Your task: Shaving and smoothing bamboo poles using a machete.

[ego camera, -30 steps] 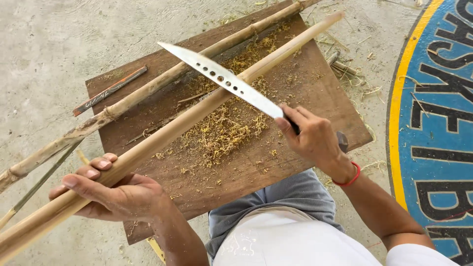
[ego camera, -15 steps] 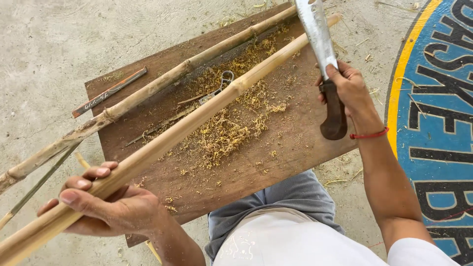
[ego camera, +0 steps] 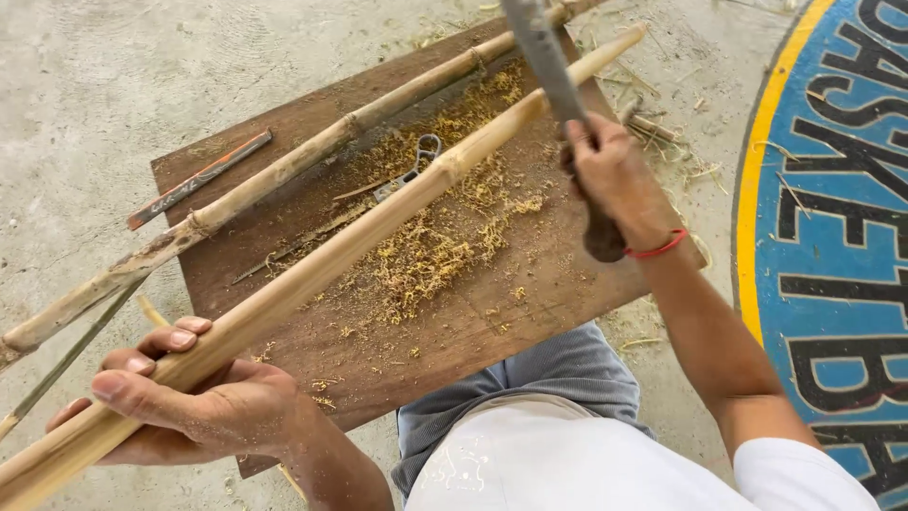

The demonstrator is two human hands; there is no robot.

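At the lower left of the view, the left hand [ego camera: 194, 412] is closed around a long pale bamboo pole [ego camera: 378, 222], with the thumb lying on top and the fingers wrapped from below. The pole goes from this grip diagonally up to the right, across a brown wooden board [ego camera: 530, 293], and its far end reaches past the upper edge of the board. At the upper right, the right hand [ego camera: 615, 180] has its grip clenched on the dark handle of a big knife [ego camera: 544, 52]; the grey blade points upward and away, and it stands above the far part of the pole. I cannot tell if the blade touches the pole. A thin red band [ego camera: 657, 249] is on the right wrist.

Yellow shavings [ego camera: 430, 251] lie in a heap on the board, just beside and under the pole. A second bamboo pole [ego camera: 284, 175], darker and with visible knots, lies nearly parallel to the first one, further from the person. Between the two poles a small metal tool [ego camera: 411, 166] rests on the board. A short dark stick [ego camera: 199, 180] lies near the left corner of the board. The board rests on a grey concrete floor [ego camera: 85, 114], and a painted blue and yellow surface [ego camera: 832, 189] is at the right.
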